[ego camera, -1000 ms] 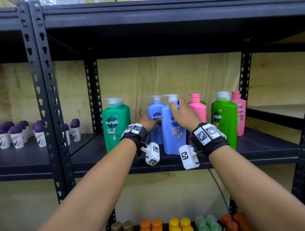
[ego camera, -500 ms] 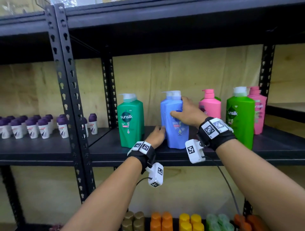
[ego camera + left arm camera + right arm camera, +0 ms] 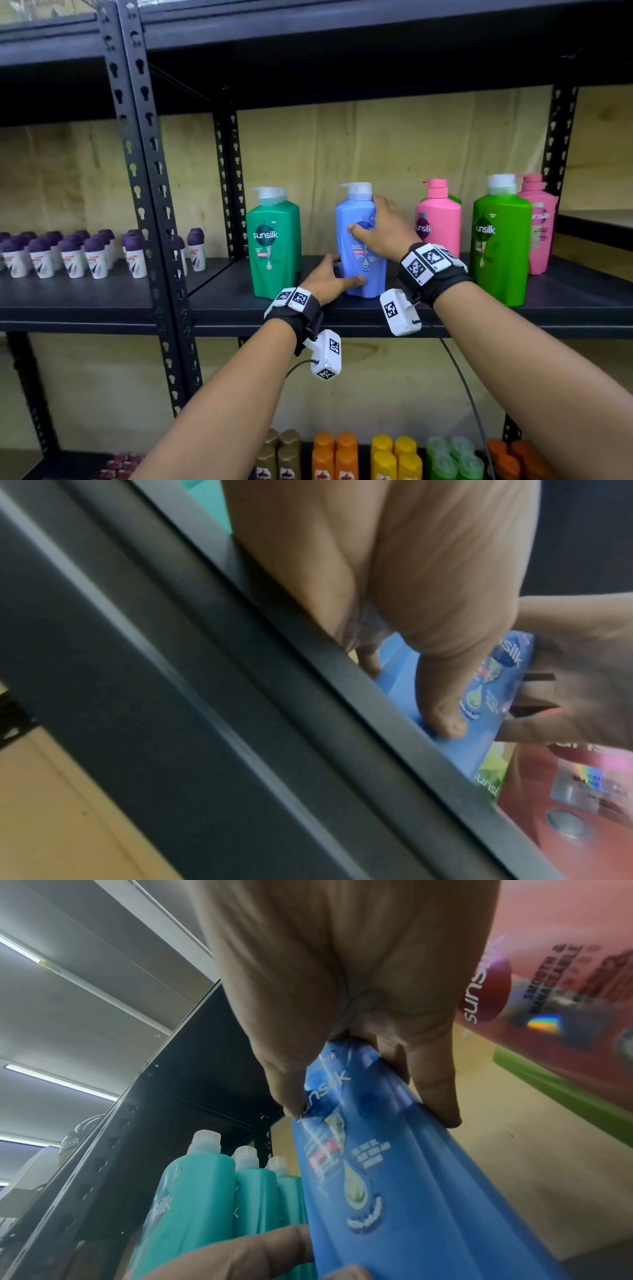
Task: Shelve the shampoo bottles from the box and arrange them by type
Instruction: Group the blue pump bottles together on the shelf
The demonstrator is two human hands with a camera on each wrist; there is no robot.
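Note:
A blue shampoo bottle stands upright on the dark shelf, with a second blue pump just behind it. My left hand grips its base, thumb on the front. My right hand grips the upper right side, thumb on the label. Teal bottles stand in a row to the left. Right of it stand a pink bottle, a light green bottle and another pink bottle.
A perforated black upright splits the shelving; the left bay holds several small purple-capped bottles. The shelf above hangs low over the pumps. The lower shelf carries gold, orange, yellow and green bottles. A gap lies between the teal and blue bottles.
My left hand dropped from the rear blue bottle to the front bottle's base. The two blue bottles, side by side before, now stand one behind the other. My right hand slid down onto the label.

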